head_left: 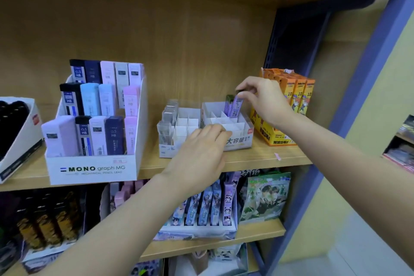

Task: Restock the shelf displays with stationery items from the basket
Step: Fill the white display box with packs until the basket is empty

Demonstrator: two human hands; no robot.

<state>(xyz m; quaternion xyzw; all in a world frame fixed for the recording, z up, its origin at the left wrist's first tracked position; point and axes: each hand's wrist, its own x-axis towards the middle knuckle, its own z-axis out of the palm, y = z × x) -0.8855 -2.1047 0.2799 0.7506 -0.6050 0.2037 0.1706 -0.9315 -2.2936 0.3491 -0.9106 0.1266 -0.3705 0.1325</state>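
A white display box with cardboard dividers [240,139] stands on the middle wooden shelf. My right hand [262,98] pinches the top of a purple lead case [235,107] that stands tilted in the box's back right compartment, beside other purple cases. My left hand [201,152] rests on the front rim of that box with fingers bent over it; its fingertips are partly hidden. A second divided box [167,149] with clear grey cases sits to its left. No basket is in view.
A large MONO graph MG lead display [94,170] stands at the left, an orange box [289,96] at the right by the blue shelf post [358,87]. A small pink scrap [277,156] lies on the shelf. The lower shelf holds more stationery displays.
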